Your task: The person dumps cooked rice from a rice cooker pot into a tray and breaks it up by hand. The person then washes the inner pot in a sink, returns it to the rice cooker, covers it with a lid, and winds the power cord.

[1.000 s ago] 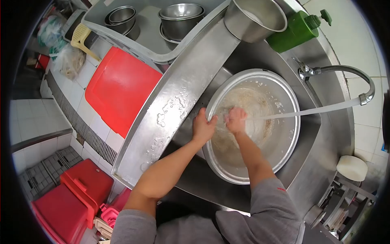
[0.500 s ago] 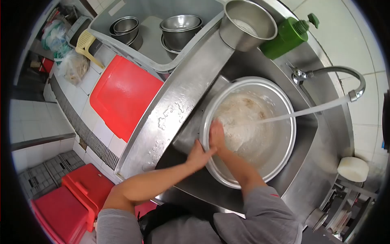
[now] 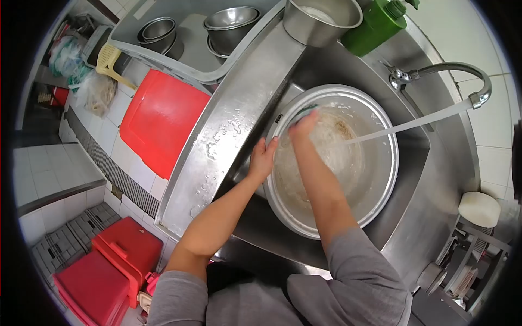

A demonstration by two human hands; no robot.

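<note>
Right hand (image 3: 304,126): inside the basin (image 3: 378,163), against its upper-left wall. A dark green scrap (image 3: 306,110) shows by the fingers, perhaps a pad; blur there, cannot tell whether the hand grips it.

Left hand (image 3: 263,157): narrow on the basin's left rim, thumb and fingers at the edge, presumably steadying it.

Pose: right arm nearly straight, crossing the near rim; left arm bent, elbow out to the side.

Basin sits in the sink (image 3: 413,168), under the tap (image 3: 478,81), so the stream (image 3: 408,127) lands inside; cloudy water (image 3: 345,163) within.

Farther out: pot (image 3: 321,24) on the tabletop (image 3: 239,125), green bottle (image 3: 375,30) beside it. Grey tub (image 3: 190,32) keeps steel bowls (image 3: 231,32) together.
</note>
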